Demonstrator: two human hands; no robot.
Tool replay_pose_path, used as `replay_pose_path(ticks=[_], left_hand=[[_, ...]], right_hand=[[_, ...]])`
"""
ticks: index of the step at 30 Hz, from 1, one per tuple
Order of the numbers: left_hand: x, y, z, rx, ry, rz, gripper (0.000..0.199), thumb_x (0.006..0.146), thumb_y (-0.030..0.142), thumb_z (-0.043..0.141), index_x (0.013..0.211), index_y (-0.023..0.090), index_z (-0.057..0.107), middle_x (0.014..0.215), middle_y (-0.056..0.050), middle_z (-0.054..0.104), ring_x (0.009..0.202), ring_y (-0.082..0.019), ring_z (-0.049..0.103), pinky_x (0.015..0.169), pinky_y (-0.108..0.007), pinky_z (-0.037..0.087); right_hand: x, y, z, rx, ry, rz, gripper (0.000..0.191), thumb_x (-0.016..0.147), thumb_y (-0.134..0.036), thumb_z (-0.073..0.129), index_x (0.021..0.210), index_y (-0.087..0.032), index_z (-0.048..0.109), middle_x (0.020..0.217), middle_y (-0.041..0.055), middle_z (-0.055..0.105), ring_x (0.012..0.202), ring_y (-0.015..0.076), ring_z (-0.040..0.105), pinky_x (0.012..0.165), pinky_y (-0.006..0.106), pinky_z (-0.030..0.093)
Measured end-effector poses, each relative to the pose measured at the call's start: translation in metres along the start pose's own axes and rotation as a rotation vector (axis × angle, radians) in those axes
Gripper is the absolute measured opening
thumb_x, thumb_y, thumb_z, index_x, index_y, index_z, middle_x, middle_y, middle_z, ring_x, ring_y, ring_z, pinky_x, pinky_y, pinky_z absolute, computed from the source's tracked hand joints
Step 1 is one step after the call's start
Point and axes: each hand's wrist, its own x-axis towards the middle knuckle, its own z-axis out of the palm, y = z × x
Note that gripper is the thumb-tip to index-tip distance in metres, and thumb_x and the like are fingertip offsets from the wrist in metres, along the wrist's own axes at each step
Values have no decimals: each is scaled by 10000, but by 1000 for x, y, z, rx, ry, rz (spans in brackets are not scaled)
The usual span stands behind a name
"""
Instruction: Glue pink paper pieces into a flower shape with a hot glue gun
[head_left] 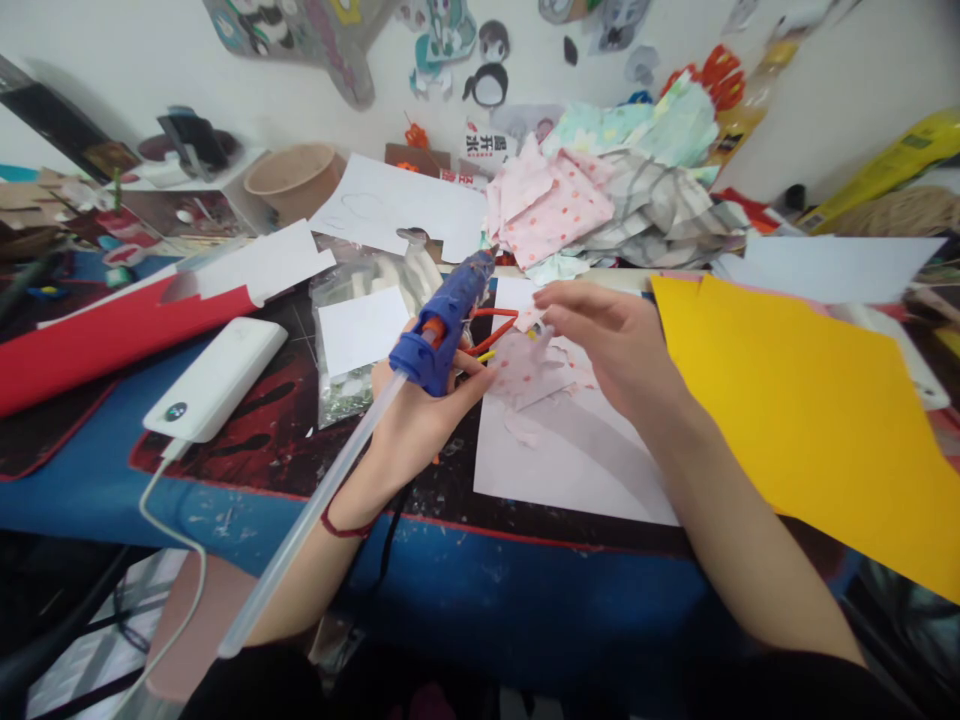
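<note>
My left hand (420, 420) is wrapped round a blue glue gun (444, 325) with a long clear glue stick (322, 500) running out of its back. The gun's nozzle points up and away. Beside it, orange-handled scissors or a similar tool (495, 330) show partly; their lower part is hidden. Over a white sheet (570, 470), my right hand (615, 335) has its fingertips at pink dotted pieces (532, 370); whether it grips one cannot be made out. A loose pink scrap (520, 430) lies on the white sheet.
On the left are a white power bank (217, 380) with its cable and red sheet material (127, 340). Yellow sheets (810, 400) lie at right. Behind are folded pink dotted fabric (551, 205), crumpled grey fabric (652, 205) and a brown pot (294, 183).
</note>
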Motion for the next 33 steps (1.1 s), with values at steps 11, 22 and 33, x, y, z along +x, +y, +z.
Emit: replay_pose_path(ticks=[11,22,33], left_hand=[[-1,4,-2,-32,-9,-42,245,750,270,856,857,204,645,799,15,726,604,-116,628,633,-296,539],[-1,1,-2,-71,-9,-41,245,746,243,855,872,208,647,795,1,737,650,-142,657,637,-310,570],[-2,2,-2,-36,-32,-51,264,761,281,848,892,221,628,777,5,730,662,-165,683,674,-338,589]], right_hand=[[-3,-2,-3,-75,-253,151,203,713,-363,882,688,-209,752,1010,39,735,864,160,652,715,300,524],[4,-6,-17,-139,-11,73,178,815,-418,795,883,-254,802,989,42,761,883,182,671,751,335,543],[-1,1,-7,-99,-82,45,190,749,-409,855,713,-246,763,879,32,731,846,190,655,765,361,546]])
